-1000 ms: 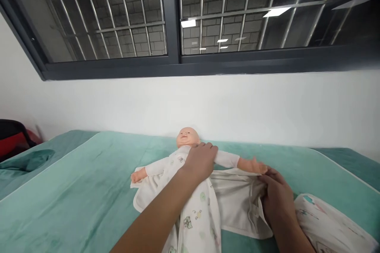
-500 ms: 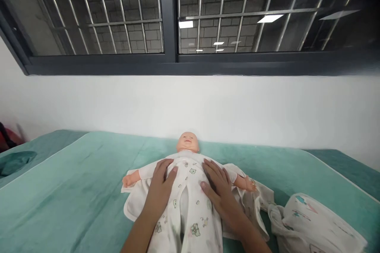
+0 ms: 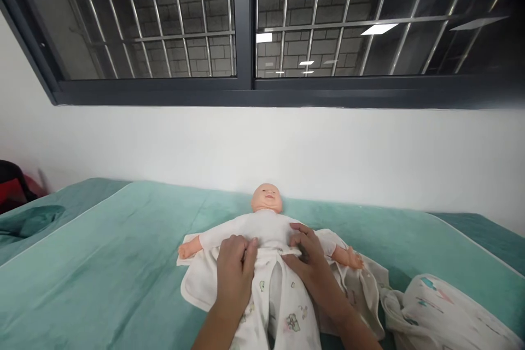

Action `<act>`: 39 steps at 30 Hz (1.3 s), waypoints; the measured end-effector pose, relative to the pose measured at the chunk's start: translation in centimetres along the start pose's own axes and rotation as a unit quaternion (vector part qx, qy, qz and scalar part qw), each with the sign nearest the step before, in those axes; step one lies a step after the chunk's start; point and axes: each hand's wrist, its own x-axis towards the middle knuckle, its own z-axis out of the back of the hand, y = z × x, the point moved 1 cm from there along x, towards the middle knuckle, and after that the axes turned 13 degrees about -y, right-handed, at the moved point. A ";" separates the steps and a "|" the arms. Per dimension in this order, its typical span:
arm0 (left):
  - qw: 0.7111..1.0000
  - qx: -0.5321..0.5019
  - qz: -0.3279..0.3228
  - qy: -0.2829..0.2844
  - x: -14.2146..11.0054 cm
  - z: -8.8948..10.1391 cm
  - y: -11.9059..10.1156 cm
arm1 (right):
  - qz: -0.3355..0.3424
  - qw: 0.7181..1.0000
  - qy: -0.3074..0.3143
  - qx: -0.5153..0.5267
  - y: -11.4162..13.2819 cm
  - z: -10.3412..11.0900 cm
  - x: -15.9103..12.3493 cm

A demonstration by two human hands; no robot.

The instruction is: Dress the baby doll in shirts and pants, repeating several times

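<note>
A baby doll (image 3: 267, 198) lies on its back on a teal bed (image 3: 102, 262), arms spread, dressed in a white top. A white printed garment (image 3: 283, 301) covers its lower body, and a white cloth (image 3: 200, 284) lies spread under it. My left hand (image 3: 235, 268) rests on the doll's belly with its fingers curled on the garment's upper edge. My right hand (image 3: 309, 260) sits beside it, fingers bent and pinching the same edge near the doll's chest.
A second printed white cloth (image 3: 438, 311) lies bunched at the bed's right. A dark green cloth (image 3: 30, 221) and a red and black object (image 3: 12, 186) sit at the far left. A white wall and a barred window stand behind the bed.
One second ago my right hand held the cloth at the doll's right arm. Half a second ago both hands lay flat on its chest. Now they have slid down and curled on the garment's edge.
</note>
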 end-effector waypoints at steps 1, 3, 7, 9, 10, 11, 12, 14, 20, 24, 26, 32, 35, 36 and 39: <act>1.000 0.008 -0.002 -0.004 -0.2 0.0 0.1 | 0.006 1.000 -0.003 0.009 0.3 0.0 -0.2; 1.000 0.017 0.003 -0.007 -0.4 0.1 0.2 | 0.006 1.000 0.001 0.027 0.6 0.0 -0.6; 0.998 0.036 0.028 0.041 -0.1 0.7 1.1 | -0.057 0.997 0.038 0.022 0.4 0.5 -1.1; 0.992 0.048 0.033 0.110 -0.1 1.8 1.8 | -0.074 0.995 0.069 -0.011 0.2 1.1 -1.3; 0.986 0.052 0.039 0.150 -0.2 2.7 2.1 | -0.073 0.993 0.088 -0.030 0.1 1.6 -1.5; 0.979 0.049 0.050 0.193 -0.3 3.8 2.4 | -0.070 0.990 0.111 -0.046 0.0 2.2 -1.7; 0.969 0.033 0.066 0.237 -0.6 5.0 2.6 | -0.065 0.987 0.134 -0.056 0.0 2.8 -2.0; 0.941 -0.034 0.108 0.320 -1.3 7.5 2.7 | -0.058 0.982 0.169 -0.056 0.2 4.0 -3.0; 0.946 -0.020 0.059 0.317 -4.6 9.3 2.3 | -0.027 0.981 0.125 -0.146 1.1 4.4 -8.0; 0.966 0.141 0.004 0.217 -7.7 8.0 2.3 | -0.014 0.985 0.015 -0.172 1.2 3.4 -11.4; 0.971 0.096 0.052 0.212 -8.6 8.4 2.1 | -0.041 0.991 -0.004 -0.125 1.5 3.6 -12.5; 0.938 -0.103 0.055 0.325 -8.9 11.9 1.0 | -0.058 0.990 0.100 -0.076 3.5 4.6 -14.8; 0.955 -0.011 -0.034 0.295 -9.6 12.4 0.5 | -0.051 0.990 0.044 -0.123 3.7 4.0 -15.6; 0.957 0.032 -0.057 0.283 -9.9 12.4 0.3 | -0.057 0.990 0.026 -0.130 3.7 3.7 -15.7; 0.956 0.117 -0.063 0.263 -10.7 13.0 -0.6 | -0.076 0.990 0.019 -0.119 4.1 3.8 -16.0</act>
